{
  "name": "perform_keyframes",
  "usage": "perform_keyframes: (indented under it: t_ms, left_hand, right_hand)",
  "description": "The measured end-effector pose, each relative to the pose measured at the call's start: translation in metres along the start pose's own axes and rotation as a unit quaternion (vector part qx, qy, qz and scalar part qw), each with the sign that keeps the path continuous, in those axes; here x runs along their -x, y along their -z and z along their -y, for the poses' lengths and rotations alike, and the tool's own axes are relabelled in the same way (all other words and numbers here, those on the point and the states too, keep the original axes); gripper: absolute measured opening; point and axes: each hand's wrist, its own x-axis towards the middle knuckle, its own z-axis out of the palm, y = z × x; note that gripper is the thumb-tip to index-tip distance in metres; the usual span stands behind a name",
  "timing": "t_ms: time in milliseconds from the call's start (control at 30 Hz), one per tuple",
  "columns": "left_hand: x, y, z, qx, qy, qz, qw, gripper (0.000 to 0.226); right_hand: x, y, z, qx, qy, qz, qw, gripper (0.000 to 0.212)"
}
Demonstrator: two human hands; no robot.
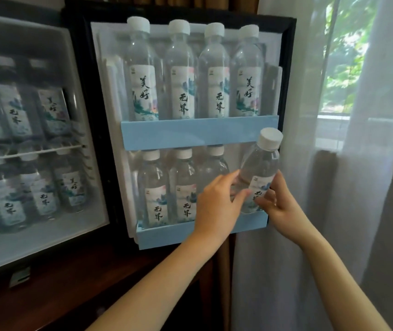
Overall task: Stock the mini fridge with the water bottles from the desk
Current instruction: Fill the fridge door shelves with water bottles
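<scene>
So at this point the water bottle (261, 168) was at the lower right of the fridge door (289, 68), tipped so its white cap (270, 137) leaned out to the right over the edge of the upper door shelf (197, 133). Its bottom was just dipping behind the front lip of the lower door shelf (166, 235), in the one gap to the right of the three bottles (153, 187) standing there.

Both hands were on it. The right hand (279, 206) had its fingers wrapped around the lower part, over the label (259, 187). The left hand (217, 204) gripped the other side, with the thumb and fingertips on the clear plastic.

On handling, my guess is it's a full, sealed bottle, so it has a bit of weight but is nothing heavy. The thin clear wall probably gives if you squeeze it hard. The bare plastic looks slicker than the label, so the labelled middle or the lower body seems the sensible place to hold. The slot looked snug, so I'd bring it upright first and then let it drop in, steadying near the shoulder so it doesn't knock its neighbour.

The top row had four bottles (248, 75) in it, and the main compartment (47, 235) at the left of the frame was full of bottles too, though that part was blurry.
</scene>
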Motion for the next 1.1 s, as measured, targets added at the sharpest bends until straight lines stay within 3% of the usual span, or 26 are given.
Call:
perform_keyframes:
  t_ms: [167, 433, 567, 1100]
  left_hand:
    - [-0.004, -0.004, 0.003, -0.061, -0.031, -0.051, 0.996, 0.043]
    - [0.006, -0.015, 0.019, -0.117, -0.049, -0.043, 0.991, 0.033]
    - [0.012, -0.014, 0.018, -0.118, -0.069, -0.049, 0.989, 0.032]
    - [0.041, 0.034, 0.054, -0.085, -0.085, -0.056, 0.991, 0.019]
  right_hand:
    - [-0.010, -0.002, 0.000, -0.014, -0.011, 0.027, 0.999, 0.069]
    - [-0.011, -0.010, -0.022, 0.012, -0.049, 0.011, 0.999, 0.077]
    - [-0.014, -0.012, -0.023, 0.019, -0.071, 0.011, 0.997, 0.070]
    - [-0.002, -0.049, -0.019, 0.099, -0.059, -0.218, 0.969, 0.040]
